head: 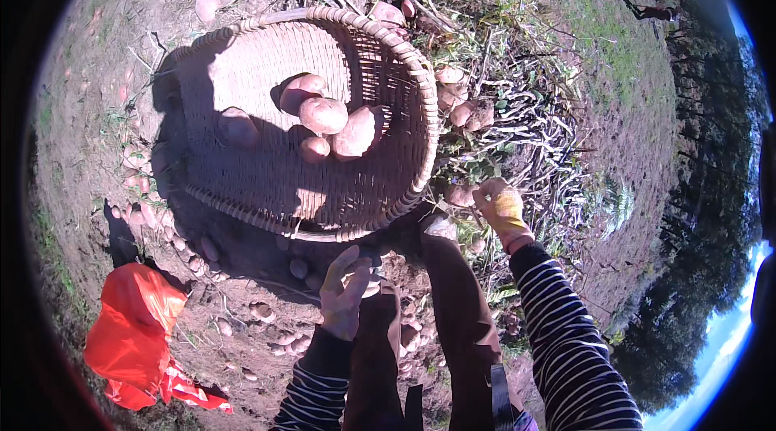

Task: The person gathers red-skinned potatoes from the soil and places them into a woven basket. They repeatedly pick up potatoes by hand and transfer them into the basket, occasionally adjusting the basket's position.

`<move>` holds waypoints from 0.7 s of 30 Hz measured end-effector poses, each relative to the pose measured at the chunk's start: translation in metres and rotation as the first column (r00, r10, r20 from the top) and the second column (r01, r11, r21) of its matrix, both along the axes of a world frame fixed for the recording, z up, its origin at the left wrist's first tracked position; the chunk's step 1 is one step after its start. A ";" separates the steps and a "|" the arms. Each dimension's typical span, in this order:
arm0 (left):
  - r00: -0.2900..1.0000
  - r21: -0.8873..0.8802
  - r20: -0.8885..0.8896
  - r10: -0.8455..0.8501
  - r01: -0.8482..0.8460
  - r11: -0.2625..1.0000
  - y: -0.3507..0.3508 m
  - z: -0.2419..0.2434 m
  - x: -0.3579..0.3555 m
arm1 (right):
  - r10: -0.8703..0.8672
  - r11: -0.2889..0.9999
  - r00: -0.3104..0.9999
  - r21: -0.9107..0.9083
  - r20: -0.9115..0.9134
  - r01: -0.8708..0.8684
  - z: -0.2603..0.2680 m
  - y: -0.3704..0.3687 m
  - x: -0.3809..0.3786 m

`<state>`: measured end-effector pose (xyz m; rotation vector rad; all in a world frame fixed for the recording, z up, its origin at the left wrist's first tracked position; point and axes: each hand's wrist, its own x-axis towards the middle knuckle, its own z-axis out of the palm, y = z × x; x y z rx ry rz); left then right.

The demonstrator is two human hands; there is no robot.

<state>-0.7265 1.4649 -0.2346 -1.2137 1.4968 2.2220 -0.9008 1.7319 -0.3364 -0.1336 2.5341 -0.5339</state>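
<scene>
A wide woven wicker basket lies before me, with several potatoes on its bottom. My right hand, in a partly yellow glove, is right of the rim with its fingers curled. Its fingertips are beside a potato on the ground; whether they grip anything is hidden. Below the near rim, my left hand has its thumb and fingers spread, over or just beside my shoe and lower leg. I see nothing held in it.
Several potatoes rest among dry stalks right of the basket. More potatoes dot the soil at left, by an orange-red plastic sack. My legs stand close to the basket. Far off is a person.
</scene>
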 end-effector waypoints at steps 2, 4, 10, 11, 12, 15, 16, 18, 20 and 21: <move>0.983 0.325 0.183 -0.022 -0.040 0.945 0.024 -0.005 0.014 | 0.412 0.850 0.908 0.324 0.082 -0.415 -0.039 0.000 0.012; 0.962 0.429 0.259 -0.086 -0.034 0.903 0.050 -0.013 0.023 | 0.575 0.651 0.817 0.582 0.040 -0.487 -0.073 -0.010 0.029; 0.924 0.374 0.374 0.085 -0.234 0.897 0.113 -0.048 0.010 | 0.415 0.865 0.840 0.135 0.349 -0.483 -0.076 -0.001 0.001; 0.911 0.336 0.399 0.104 -0.250 0.908 0.115 -0.054 0.002 | 0.304 0.952 0.816 -0.140 0.491 -0.271 -0.063 0.007 -0.020; 0.909 0.350 0.401 0.109 -0.262 0.899 0.118 -0.056 -0.005 | 0.305 0.938 0.830 -0.300 0.467 -0.176 -0.049 0.010 -0.032; 0.939 0.393 0.255 0.231 -0.319 0.863 0.126 -0.066 -0.037 | 0.081 0.804 0.524 -0.366 0.848 0.468 0.001 0.015 -0.057; 0.934 0.422 0.201 0.295 -0.354 0.835 0.129 -0.064 -0.045 | 0.074 0.810 0.462 -0.323 0.884 0.490 0.015 0.012 -0.061; 0.992 0.046 -0.086 0.096 -0.092 0.995 0.141 -0.062 -0.064 | 0.108 0.683 0.394 -0.356 0.913 0.637 0.042 0.001 -0.055; 1.000 0.014 0.006 0.009 -0.009 1.000 0.146 -0.064 -0.076 | 0.148 0.809 0.393 -0.340 0.907 0.479 0.063 -0.007 -0.048; 0.993 0.068 -0.090 0.072 -0.066 0.996 0.146 -0.066 -0.078 | 0.282 0.808 0.506 -0.486 0.815 0.333 0.071 -0.007 -0.049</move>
